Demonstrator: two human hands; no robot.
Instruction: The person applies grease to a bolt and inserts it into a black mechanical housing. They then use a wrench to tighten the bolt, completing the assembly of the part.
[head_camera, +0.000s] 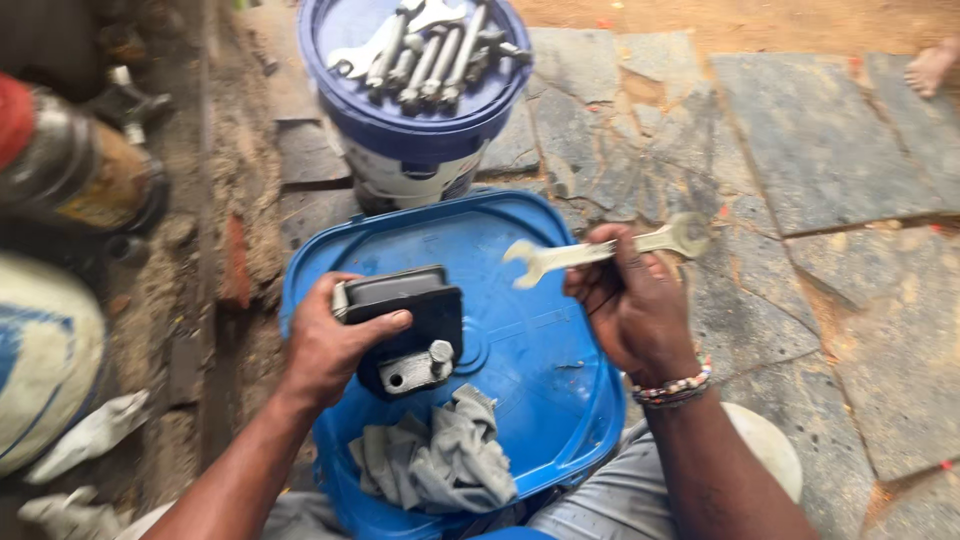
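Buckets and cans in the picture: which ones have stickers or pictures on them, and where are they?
Round bucket: top middle, blue lid holding wrenches, white side with a dark blue label.
Rusty can: far left, dark cylinder with a yellowish label.
White container: left edge, rounded, with a blue patch.
Blue square lid: centre, under both hands, with no sticker showing.

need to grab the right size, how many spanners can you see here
About 8, though overlap may hide more. One spanner is in the right hand. Roughly seven lie in a pile of spanners on the round bucket lid at the top.
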